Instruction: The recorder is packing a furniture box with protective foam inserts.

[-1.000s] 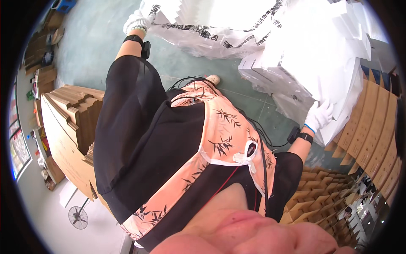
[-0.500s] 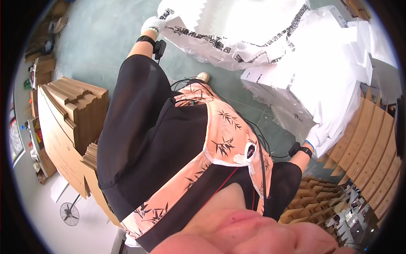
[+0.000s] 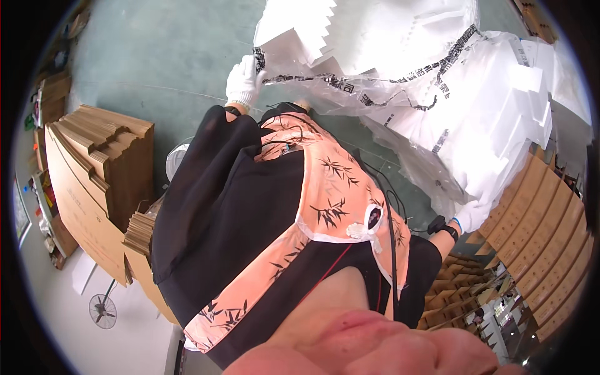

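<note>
A big clear plastic bag (image 3: pixel 425 156) with black-printed tape lies spread across the far side and right of the view. White sheet-like pieces (image 3: pixel 525 106) are stacked in and under it; some have zigzag edges. My left hand (image 3: pixel 242 84), in a white knit glove, is closed on the bag's near left edge beside a taped corner. At the lower right my right hand (image 3: pixel 474 214), also gloved, is closed on the bag's right edge. Both hands' fingertips are partly hidden by plastic and glare.
Flat brown cardboard stacks (image 3: pixel 119 169) stand on the left. More cardboard (image 3: pixel 537 237) leans in rows at the right, close to my right hand. A fan (image 3: pixel 102 310) is at the lower left. Dark cables (image 3: pixel 381 181) hang along my apron (image 3: pixel 337 194).
My left hand has drawn in toward my body with the bag's edge, and the plastic at that side has shifted. My right hand has moved slightly toward me.
</note>
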`<state>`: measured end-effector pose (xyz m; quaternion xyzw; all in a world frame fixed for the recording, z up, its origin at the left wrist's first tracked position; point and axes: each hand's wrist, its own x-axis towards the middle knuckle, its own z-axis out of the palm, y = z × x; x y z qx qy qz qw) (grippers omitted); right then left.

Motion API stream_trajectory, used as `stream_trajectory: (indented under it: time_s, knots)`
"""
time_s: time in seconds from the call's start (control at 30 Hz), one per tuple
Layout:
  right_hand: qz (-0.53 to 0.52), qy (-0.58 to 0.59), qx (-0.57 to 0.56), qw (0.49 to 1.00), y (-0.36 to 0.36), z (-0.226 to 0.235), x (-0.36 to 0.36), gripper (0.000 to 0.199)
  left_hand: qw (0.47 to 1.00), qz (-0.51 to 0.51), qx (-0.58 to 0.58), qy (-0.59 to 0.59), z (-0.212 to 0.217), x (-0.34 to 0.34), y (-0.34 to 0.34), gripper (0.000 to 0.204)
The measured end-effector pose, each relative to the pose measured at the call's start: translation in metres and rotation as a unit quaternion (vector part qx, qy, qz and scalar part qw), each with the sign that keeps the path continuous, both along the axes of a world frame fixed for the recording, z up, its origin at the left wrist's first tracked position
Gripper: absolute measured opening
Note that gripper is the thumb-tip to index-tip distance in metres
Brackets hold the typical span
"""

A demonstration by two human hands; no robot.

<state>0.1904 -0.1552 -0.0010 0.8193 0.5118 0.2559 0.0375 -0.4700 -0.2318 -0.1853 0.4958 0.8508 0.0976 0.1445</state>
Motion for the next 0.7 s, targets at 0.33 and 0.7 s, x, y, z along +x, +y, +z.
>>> stream_trajectory:
  time_s: [0.33,0.7]
  knots:
    - [0.077,0.001,0.135,0.988,-0.036,0.063,0.011,0.042,0.948,-0.251,0.183,0.064,0.101,-0.037,0.011,0.027]
    - [0.134,0.101,0.14,0.976,-0.034,0.055,-0.046,0.047,0.993,-0.09,-0.057,0.052,0.09,0.032,0.061,0.045]
